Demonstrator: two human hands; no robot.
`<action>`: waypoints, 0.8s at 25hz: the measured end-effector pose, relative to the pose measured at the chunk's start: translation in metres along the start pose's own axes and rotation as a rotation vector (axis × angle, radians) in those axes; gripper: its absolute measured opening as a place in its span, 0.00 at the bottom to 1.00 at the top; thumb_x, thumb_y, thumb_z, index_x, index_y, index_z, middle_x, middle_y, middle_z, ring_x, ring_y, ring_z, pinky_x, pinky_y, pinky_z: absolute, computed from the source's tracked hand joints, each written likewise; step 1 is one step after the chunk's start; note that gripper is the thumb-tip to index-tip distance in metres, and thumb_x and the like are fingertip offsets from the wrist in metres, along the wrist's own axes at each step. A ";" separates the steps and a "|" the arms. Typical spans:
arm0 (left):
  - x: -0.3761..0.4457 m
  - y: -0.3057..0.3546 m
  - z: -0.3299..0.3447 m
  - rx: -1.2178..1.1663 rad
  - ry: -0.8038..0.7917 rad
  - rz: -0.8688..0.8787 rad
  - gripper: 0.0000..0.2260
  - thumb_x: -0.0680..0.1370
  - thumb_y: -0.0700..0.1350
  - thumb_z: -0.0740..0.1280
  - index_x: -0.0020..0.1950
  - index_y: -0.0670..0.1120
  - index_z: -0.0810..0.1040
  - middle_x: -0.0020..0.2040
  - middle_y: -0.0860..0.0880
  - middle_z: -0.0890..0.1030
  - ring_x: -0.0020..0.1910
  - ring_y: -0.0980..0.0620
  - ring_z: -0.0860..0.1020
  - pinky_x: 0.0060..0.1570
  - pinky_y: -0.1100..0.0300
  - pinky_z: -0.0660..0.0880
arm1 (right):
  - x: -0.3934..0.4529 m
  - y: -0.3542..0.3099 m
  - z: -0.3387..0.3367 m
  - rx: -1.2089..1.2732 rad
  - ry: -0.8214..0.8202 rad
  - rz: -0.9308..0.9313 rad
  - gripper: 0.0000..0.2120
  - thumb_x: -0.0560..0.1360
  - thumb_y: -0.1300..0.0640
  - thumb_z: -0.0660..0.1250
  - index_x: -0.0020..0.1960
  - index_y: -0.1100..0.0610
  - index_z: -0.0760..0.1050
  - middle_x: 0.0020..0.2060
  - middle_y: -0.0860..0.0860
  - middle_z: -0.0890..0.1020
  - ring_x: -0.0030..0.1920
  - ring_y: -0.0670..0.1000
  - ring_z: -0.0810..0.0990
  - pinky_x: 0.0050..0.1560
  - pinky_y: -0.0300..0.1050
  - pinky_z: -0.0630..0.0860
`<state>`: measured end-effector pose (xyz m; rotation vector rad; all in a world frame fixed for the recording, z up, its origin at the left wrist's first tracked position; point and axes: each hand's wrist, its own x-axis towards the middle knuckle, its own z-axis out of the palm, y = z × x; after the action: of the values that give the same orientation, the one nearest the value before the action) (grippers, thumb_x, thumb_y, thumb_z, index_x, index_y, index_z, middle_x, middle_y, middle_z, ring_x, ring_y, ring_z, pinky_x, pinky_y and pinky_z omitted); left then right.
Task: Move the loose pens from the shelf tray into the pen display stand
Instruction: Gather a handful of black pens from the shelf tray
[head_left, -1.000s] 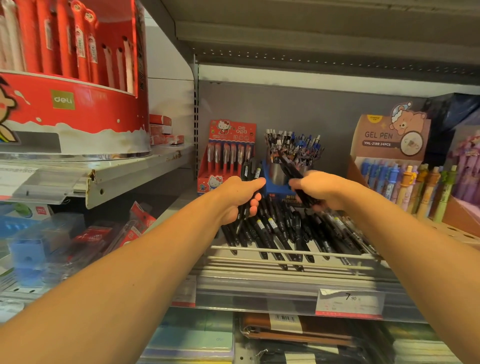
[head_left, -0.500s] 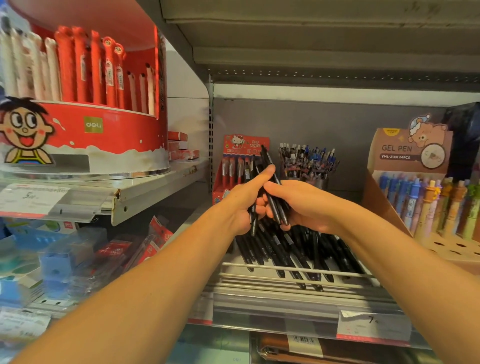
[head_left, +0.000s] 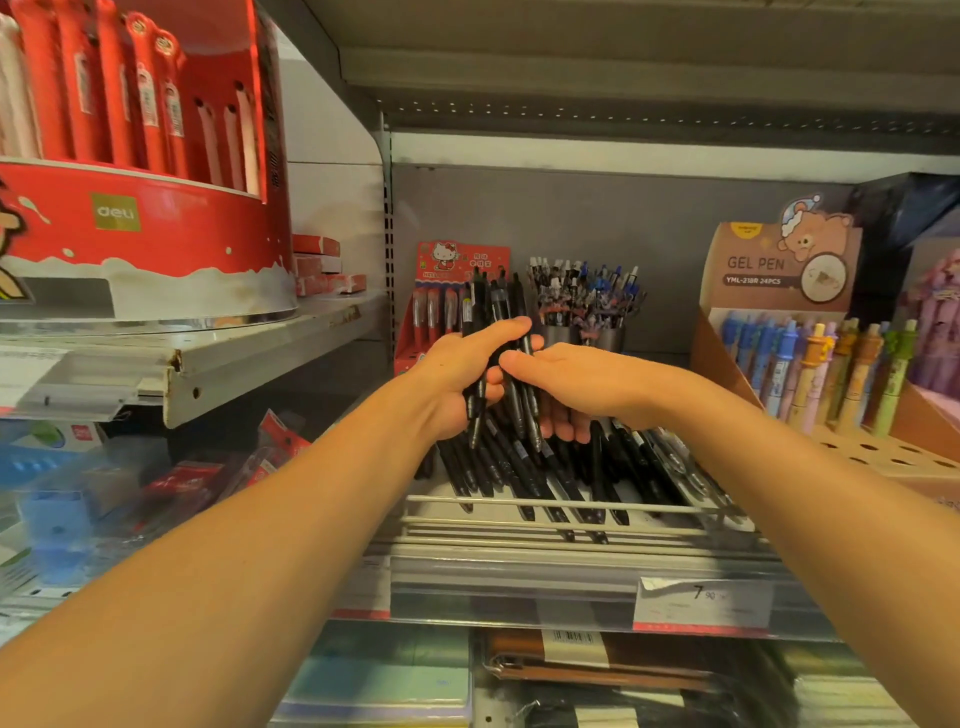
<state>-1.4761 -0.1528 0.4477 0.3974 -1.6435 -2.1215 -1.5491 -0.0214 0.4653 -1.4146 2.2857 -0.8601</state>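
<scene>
Pens (head_left: 501, 332), a black bunch, stand nearly upright above the shelf tray (head_left: 571, 525), gripped by the left hand (head_left: 462, 374) with fingers curled round them. The right hand (head_left: 576, 384) cups the bunch from the right, thumb on it. More pens lie in the tray behind its front rail. A metal cup (head_left: 587, 338) of pens stands at the shelf's back edge.

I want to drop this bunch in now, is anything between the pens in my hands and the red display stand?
Nothing visible. The black pens, gripped by the left hand and right hand, stand upright just before the red stand.
</scene>
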 end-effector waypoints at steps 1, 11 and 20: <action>0.000 0.000 0.000 0.005 0.005 0.012 0.11 0.76 0.48 0.74 0.51 0.40 0.81 0.28 0.51 0.79 0.20 0.58 0.66 0.17 0.66 0.65 | 0.000 0.000 -0.005 0.011 -0.041 0.010 0.26 0.83 0.36 0.53 0.53 0.55 0.81 0.31 0.54 0.82 0.28 0.51 0.77 0.28 0.42 0.76; 0.005 -0.004 -0.002 0.139 0.020 0.041 0.14 0.77 0.51 0.73 0.53 0.40 0.83 0.35 0.47 0.82 0.32 0.49 0.80 0.39 0.55 0.80 | -0.010 0.034 -0.031 -0.503 -0.076 0.483 0.25 0.75 0.34 0.68 0.37 0.56 0.82 0.25 0.48 0.79 0.24 0.49 0.73 0.28 0.38 0.69; -0.002 -0.010 0.008 0.109 -0.027 0.073 0.10 0.81 0.46 0.68 0.44 0.41 0.80 0.34 0.48 0.82 0.39 0.50 0.81 0.52 0.53 0.79 | -0.013 0.029 -0.018 -0.428 -0.069 0.508 0.14 0.78 0.50 0.71 0.39 0.59 0.80 0.24 0.49 0.79 0.22 0.47 0.72 0.26 0.36 0.68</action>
<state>-1.4798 -0.1430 0.4401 0.3378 -1.7670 -1.9990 -1.5732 0.0057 0.4596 -0.8970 2.6933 -0.1732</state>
